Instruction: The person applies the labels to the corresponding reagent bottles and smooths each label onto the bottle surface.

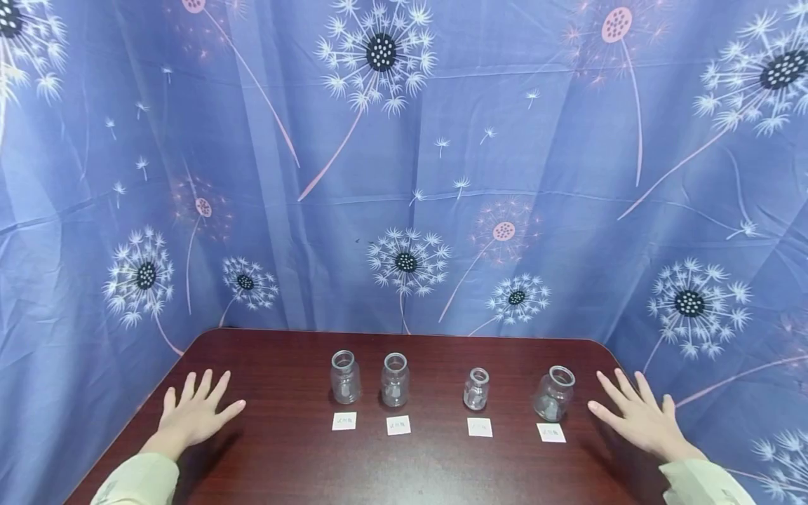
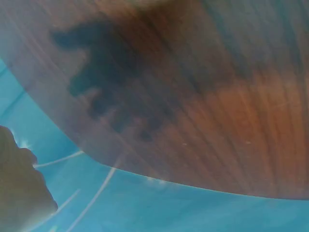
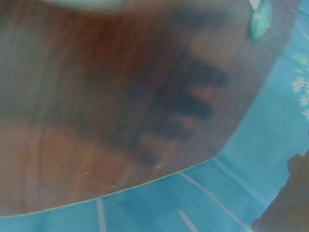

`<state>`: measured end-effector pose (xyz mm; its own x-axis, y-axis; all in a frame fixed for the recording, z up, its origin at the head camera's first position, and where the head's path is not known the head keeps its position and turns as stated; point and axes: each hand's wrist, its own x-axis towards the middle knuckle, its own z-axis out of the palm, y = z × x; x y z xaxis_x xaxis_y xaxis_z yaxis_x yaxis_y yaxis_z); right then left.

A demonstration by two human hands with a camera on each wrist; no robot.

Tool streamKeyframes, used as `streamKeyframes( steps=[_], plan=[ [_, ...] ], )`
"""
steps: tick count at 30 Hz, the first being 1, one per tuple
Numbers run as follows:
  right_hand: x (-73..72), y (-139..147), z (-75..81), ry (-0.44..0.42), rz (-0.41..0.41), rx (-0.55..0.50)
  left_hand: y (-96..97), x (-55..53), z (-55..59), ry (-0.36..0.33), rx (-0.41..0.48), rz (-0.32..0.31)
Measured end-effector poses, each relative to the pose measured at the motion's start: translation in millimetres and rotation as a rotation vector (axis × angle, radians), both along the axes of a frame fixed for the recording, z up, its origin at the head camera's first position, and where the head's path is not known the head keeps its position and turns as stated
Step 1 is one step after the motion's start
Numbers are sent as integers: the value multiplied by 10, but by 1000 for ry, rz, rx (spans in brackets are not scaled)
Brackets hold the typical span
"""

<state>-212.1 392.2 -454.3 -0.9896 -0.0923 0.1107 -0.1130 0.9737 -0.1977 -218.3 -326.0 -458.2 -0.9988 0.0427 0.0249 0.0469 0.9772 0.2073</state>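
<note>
Several clear glass bottles stand in a row on the dark red wooden table (image 1: 271, 449). From the left come a tall bottle (image 1: 346, 382), a second tall bottle (image 1: 395, 384), a small bottle (image 1: 476, 393) and a wide bottle (image 1: 553, 400). My left hand (image 1: 192, 414), fingers spread, is over the table's left side, apart from the glass. On the other side my right hand (image 1: 640, 417) is spread too, to the right of the wide bottle. Both hands hold nothing. In the wrist views each hand shows only as a dark edge, with its shadow on the wood.
A white label card lies before each bottle: first card (image 1: 344, 421), second card (image 1: 398, 425), third card (image 1: 480, 427), fourth card (image 1: 551, 433). Behind and beside the table hangs a blue curtain (image 1: 341, 266) with a dandelion print. The table's far corners are rounded.
</note>
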Motion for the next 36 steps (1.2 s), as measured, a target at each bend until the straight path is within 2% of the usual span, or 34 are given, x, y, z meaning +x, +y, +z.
streamKeyframes(
  steps=[5, 9, 16, 24, 27, 30, 33, 36],
  plan=[
    [-49, -182, 156, 137, 67, 11, 126, -41, 39, 34, -21, -41],
    [-94, -393, 262, 259, 145, 7, 259, -70, 100, 114, -45, -80],
    [-113, -843, 423, 310, 292, -61, 490, -105, 162, 253, -60, -181],
    [-35, -1414, 558, 385, 474, -139, 777, -99, 190, 389, -27, -296],
    [-22, -1627, 565, 431, 552, -165, 879, -100, 180, 378, 2, -321],
    [-19, -1823, 532, 441, 615, -210, 970, -103, 156, 322, 55, -332],
    [-20, -1993, 484, 391, 664, -286, 1041, -108, 123, 223, 119, -325],
    [-19, -2140, 441, 300, 709, -343, 1092, -113, 87, 96, 200, -319]
  ],
)
